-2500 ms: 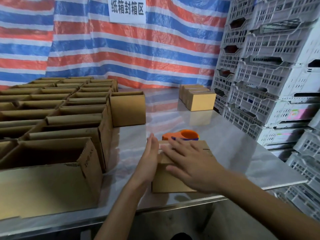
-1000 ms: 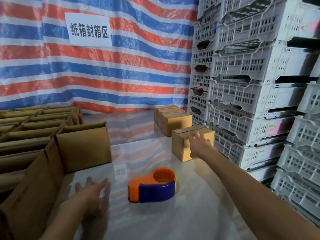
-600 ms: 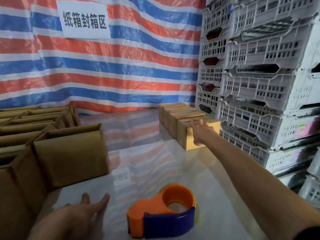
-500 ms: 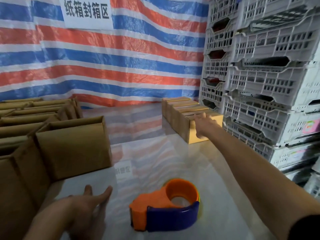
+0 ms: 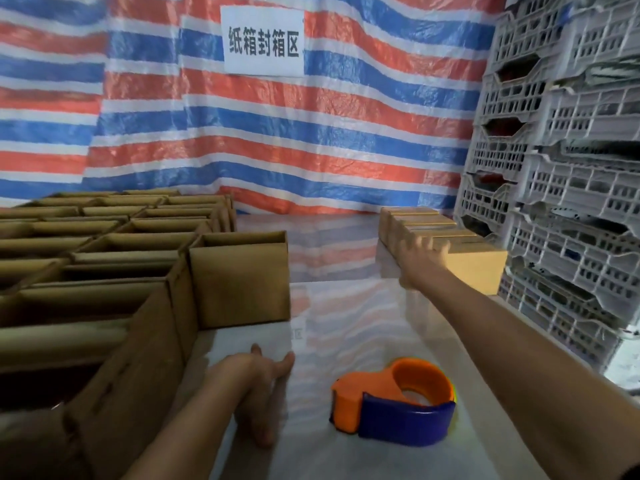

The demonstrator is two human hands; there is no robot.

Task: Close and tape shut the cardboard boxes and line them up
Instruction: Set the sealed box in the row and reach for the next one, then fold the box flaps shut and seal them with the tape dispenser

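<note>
Desk [image 5: 346,320]: glossy, under both grips.
Crate stack [image 5: 568,188]: white, just right of the right grip.
Open boxes [image 5: 104,271]: a block left of the left grip. We judge the next move calls for drawing one over, folding its flaps and taking up the dispenser.
Closed-box row [image 5: 412,216]: beyond the right grip. The nearest box [image 5: 474,268] sits flush at its end, so we take lining-up as the step in hand.
Tape dispenser [image 5: 394,407]: between the grips, nearer the left, untouched.
Right grip [image 5: 420,252]: blurred, fingers spread straight, touching the nearest box's top corner, clasping nothing.
Left grip [image 5: 252,379]: flat on the desk, fingers relaxed, empty.
</note>
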